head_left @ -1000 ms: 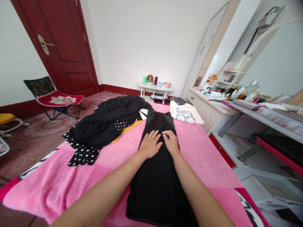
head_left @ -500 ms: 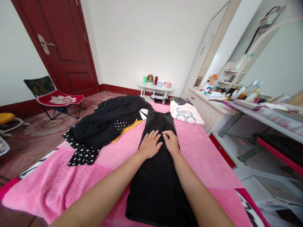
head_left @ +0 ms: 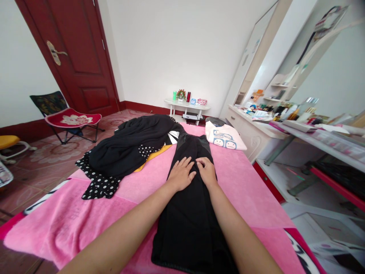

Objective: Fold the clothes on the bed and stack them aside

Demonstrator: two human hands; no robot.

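A pair of black trousers [head_left: 186, 224] lies lengthwise on the pink blanket [head_left: 242, 182], one leg layered over the other. Its far end has a shinier dark panel. My left hand [head_left: 181, 174] rests flat on the middle of the trousers, fingers spread. Close beside it, my right hand [head_left: 206, 171] has its fingers curled in at the fold of the cloth, thumb and fingertips together on it. To the left is a heap of black clothes [head_left: 128, 142], with a dotted black-and-white fabric [head_left: 101, 184] and a yellow cloth [head_left: 154, 156] showing beneath.
A folded pale pink T-shirt [head_left: 225, 136] with printed faces lies at the bed's far right, by a dark round item. A cluttered dressing table [head_left: 251, 131] stands right. Beyond the bed is a small white table [head_left: 186, 104]. A folding chair [head_left: 72, 118] stands left, near a red door [head_left: 74, 57].
Both hands stay at the same place on the trousers. The view has shifted very slightly; nothing else visibly moves.
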